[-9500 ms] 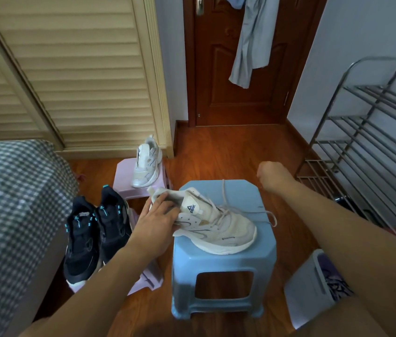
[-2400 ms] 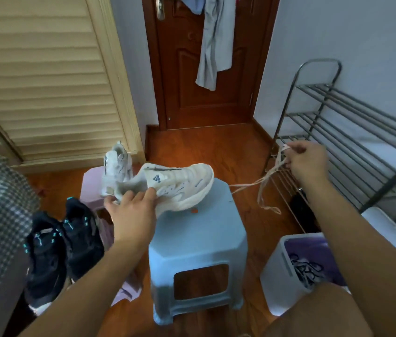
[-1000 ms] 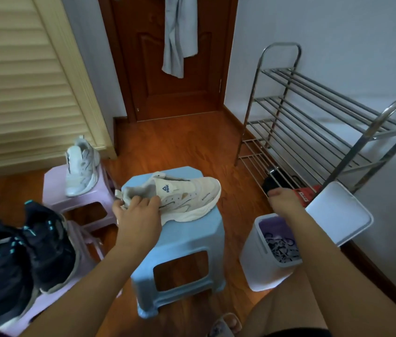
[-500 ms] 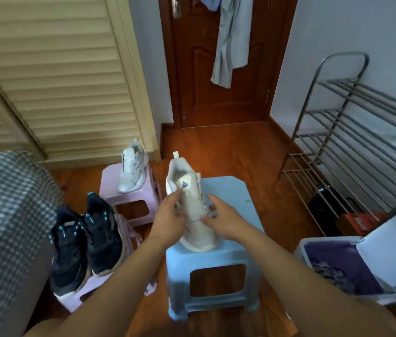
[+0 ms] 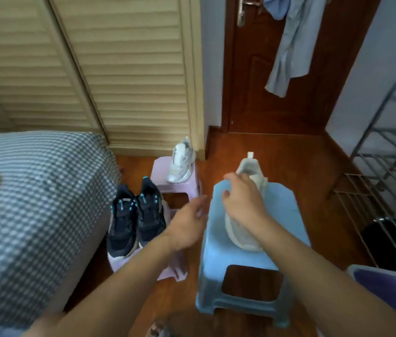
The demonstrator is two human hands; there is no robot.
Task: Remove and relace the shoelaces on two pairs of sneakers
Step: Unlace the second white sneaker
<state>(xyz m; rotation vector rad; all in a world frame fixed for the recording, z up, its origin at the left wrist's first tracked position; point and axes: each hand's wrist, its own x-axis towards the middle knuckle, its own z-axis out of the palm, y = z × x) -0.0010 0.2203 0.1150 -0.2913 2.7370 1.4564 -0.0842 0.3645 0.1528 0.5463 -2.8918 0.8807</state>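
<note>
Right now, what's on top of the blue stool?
One white sneaker lies on the blue stool, toe toward the camera. The right hand covers its middle, so any laces there are hidden.

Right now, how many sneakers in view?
4. White sneaker on the blue stool under the right hand; another white sneaker on the far lilac stool; black pair beside the bed.

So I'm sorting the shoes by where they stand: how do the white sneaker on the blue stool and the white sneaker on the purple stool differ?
The white sneaker on the blue stool is nearer, with the right hand over it; the white sneaker on the purple stool stands farther back, untouched. The near one's toe points toward the camera, as does the far one's. The left hand hovers beside the blue stool, holding nothing. Both are pale, low sneakers.
</note>
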